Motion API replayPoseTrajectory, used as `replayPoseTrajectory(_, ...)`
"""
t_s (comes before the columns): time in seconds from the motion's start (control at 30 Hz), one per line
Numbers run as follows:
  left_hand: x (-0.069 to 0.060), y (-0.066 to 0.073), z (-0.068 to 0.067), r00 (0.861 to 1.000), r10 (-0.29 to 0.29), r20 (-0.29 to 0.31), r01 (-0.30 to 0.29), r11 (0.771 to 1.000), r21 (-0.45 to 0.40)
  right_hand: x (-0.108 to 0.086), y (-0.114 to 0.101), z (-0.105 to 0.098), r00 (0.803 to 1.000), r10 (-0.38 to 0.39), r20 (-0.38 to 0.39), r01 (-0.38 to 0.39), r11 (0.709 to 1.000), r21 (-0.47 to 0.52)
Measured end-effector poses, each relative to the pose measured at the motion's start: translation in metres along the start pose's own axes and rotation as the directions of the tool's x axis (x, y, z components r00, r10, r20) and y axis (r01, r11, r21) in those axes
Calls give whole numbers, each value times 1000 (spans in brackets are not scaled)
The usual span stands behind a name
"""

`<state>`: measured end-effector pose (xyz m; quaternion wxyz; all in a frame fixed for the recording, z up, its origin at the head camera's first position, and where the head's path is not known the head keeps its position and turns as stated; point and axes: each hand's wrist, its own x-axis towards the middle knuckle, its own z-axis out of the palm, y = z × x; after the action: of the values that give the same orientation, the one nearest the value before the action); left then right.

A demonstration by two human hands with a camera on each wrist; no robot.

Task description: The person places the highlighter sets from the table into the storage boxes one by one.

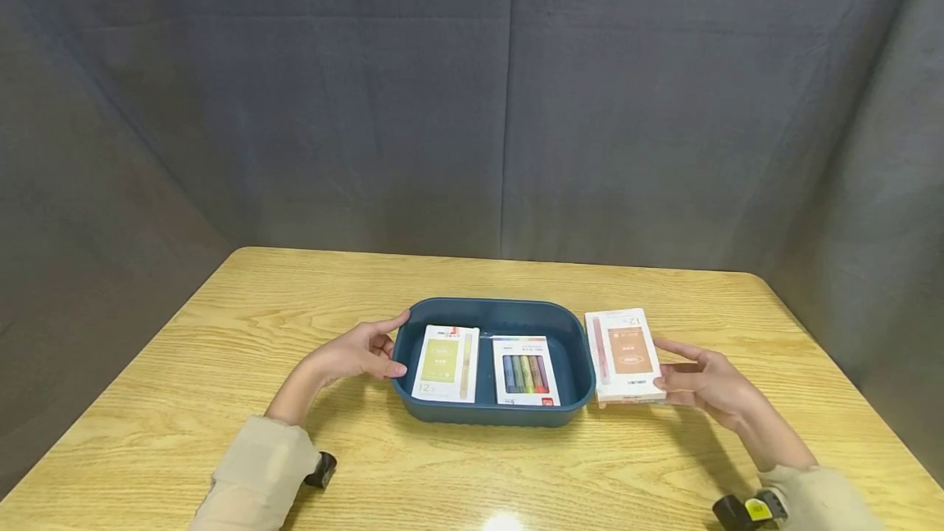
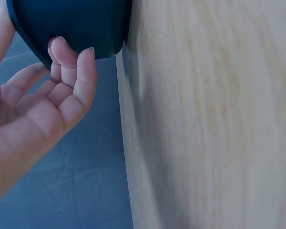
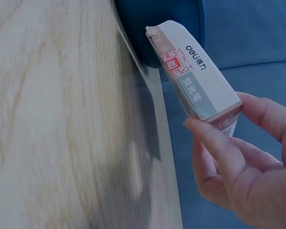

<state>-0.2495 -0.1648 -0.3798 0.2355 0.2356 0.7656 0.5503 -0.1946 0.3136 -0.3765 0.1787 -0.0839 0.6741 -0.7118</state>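
Observation:
A dark blue plastic bin (image 1: 483, 412) stands on the table. My left hand (image 1: 361, 352) holds its left end, thumb and index finger at the rim; in the left wrist view, the other fingers curl against the bin's outer wall (image 2: 93, 28). Just beyond the bin's right end, my right hand (image 1: 701, 383) pinches a white and orange highlighter box (image 1: 627, 355) by its right edge. The right wrist view has this highlighter box (image 3: 195, 71) raised off the table and tilted. Inside the bin lie a white and yellow-green pen box (image 1: 442, 363) and a windowed box of coloured markers (image 1: 526, 371).
The wood-grain table (image 1: 413, 474) extends around the bin on all sides. Behind it hangs a grey curtain (image 1: 369, 121), which also closes off the left and right sides. Black wrist devices (image 1: 322, 470) sit by both sleeves.

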Motion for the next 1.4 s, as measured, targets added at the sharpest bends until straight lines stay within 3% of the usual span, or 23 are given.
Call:
replayPoseTrajectory(0.17,1,0,1,1000,-10,-7,10,1000,-1,-1,2,-5,997,-25,79,18,996,92)
replayPoseTrajectory(0.57,0,2,2,1000,-17,-14,17,1000,2,2,2,-10,983,-99,155,70,982,177)
replayPoseTrajectory(0.87,0,2,2,1000,-21,-13,21,1000,-3,0,-4,-9,976,-137,171,91,964,250)
replayPoseTrajectory(1.4,0,1,1,1000,-16,-7,16,1000,-9,8,-17,18,983,-126,133,91,965,244)
